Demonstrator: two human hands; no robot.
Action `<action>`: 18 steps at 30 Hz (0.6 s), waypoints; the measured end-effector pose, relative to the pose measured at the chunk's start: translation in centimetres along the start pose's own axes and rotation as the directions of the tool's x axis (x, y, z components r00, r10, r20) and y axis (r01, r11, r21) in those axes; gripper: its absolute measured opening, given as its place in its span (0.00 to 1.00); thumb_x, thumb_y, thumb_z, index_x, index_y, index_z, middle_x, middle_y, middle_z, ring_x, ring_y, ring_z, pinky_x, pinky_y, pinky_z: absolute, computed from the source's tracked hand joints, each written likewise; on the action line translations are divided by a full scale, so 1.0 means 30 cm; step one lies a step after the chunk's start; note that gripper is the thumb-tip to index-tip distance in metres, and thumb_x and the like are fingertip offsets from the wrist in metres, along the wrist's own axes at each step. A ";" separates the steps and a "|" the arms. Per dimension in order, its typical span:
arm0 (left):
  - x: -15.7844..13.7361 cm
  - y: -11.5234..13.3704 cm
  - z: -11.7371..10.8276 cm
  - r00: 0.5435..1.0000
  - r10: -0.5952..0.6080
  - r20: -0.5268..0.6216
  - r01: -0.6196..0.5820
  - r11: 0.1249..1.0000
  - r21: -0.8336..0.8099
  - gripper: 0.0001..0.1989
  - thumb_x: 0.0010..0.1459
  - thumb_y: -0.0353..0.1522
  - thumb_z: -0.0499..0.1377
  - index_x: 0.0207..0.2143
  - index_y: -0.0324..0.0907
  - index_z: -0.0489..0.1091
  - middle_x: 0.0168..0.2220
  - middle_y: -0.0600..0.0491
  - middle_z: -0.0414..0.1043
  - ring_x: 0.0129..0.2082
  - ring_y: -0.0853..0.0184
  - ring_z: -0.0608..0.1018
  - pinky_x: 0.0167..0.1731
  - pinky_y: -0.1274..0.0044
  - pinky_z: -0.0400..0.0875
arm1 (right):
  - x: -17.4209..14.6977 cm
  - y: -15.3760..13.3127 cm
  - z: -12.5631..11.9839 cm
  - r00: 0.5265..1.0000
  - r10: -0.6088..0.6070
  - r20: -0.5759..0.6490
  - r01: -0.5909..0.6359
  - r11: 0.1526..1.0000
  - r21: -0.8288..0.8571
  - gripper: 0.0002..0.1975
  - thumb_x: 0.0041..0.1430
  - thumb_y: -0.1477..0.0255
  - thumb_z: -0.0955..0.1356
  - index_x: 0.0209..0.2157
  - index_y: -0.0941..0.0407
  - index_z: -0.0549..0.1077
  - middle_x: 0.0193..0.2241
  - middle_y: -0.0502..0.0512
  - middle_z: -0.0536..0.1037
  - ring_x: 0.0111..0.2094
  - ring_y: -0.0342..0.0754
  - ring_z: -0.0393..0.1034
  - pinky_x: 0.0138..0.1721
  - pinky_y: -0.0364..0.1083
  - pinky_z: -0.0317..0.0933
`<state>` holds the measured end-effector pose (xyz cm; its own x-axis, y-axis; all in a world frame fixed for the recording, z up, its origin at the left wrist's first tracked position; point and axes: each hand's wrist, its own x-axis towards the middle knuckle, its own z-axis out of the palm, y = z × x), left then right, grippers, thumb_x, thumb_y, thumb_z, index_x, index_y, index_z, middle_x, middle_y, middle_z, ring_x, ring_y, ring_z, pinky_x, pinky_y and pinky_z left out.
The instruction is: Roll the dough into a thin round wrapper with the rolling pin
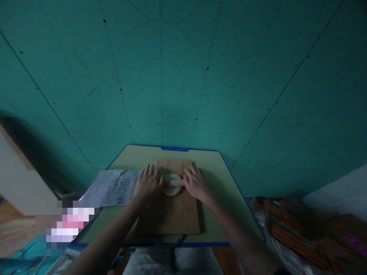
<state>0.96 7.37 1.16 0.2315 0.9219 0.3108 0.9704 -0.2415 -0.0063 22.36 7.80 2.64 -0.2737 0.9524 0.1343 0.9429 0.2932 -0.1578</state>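
A pale round of dough point(172, 191) lies flat on a wooden cutting board point(172, 219). Across its middle rests a short, light wooden rolling pin point(174, 183), roughly level from left to right. My left hand point(149, 182) bears on the pin's left end, its fingers pointing forward over the board's edge. At the other end, my right hand point(196, 181) presses on the pin with its fingers reaching forward. Both palms cover the pin's ends, so only the middle of the pin shows. The dough sticks out in front of and behind the pin.
The board lies on a small pale table point(220, 214) with a blue rim, against a green wall point(172, 84). A printed plastic sheet or bag point(114, 187) covers the table's left side. Cluttered packages point(295, 229) lie low at the right.
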 end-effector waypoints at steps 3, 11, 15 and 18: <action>-0.032 0.006 0.013 0.999 -0.017 -0.038 0.017 1.000 0.003 0.25 0.66 0.36 0.47 0.60 0.34 0.67 0.63 0.35 0.66 0.67 0.45 0.63 0.62 0.57 0.60 | -0.029 0.009 0.018 0.999 -0.036 0.021 0.036 0.999 0.024 0.26 0.72 0.67 0.54 0.63 0.63 0.66 0.66 0.69 0.63 0.69 0.58 0.49 0.66 0.55 0.42; 0.110 -0.008 -0.003 0.989 -0.080 0.126 0.080 0.997 0.004 0.24 0.65 0.35 0.50 0.62 0.41 0.65 0.65 0.37 0.63 0.67 0.43 0.61 0.59 0.50 0.60 | 0.162 0.041 0.018 0.985 0.039 0.169 -0.045 0.998 0.033 0.26 0.70 0.64 0.58 0.66 0.58 0.63 0.67 0.66 0.62 0.68 0.61 0.53 0.65 0.60 0.48; 0.086 -0.014 -0.002 0.990 -0.013 0.140 0.011 1.000 0.012 0.19 0.65 0.33 0.51 0.56 0.44 0.71 0.65 0.40 0.64 0.67 0.43 0.62 0.60 0.50 0.60 | 0.136 0.062 0.030 0.982 -0.078 0.175 0.075 0.997 0.024 0.22 0.70 0.67 0.59 0.61 0.56 0.69 0.67 0.63 0.62 0.70 0.59 0.49 0.66 0.59 0.47; 0.042 -0.015 -0.006 0.972 0.136 0.191 -0.145 0.989 0.032 0.16 0.65 0.28 0.50 0.49 0.42 0.74 0.63 0.40 0.65 0.64 0.47 0.66 0.57 0.55 0.67 | 0.082 0.068 0.036 0.969 -0.177 0.175 0.177 0.984 0.018 0.20 0.71 0.71 0.59 0.57 0.60 0.73 0.66 0.64 0.64 0.70 0.57 0.49 0.67 0.55 0.45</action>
<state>0.81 8.60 1.72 0.3703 0.9212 0.1197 0.9283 -0.3625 -0.0821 23.41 10.84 1.59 -0.4652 0.8851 -0.0128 0.8762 0.4584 -0.1489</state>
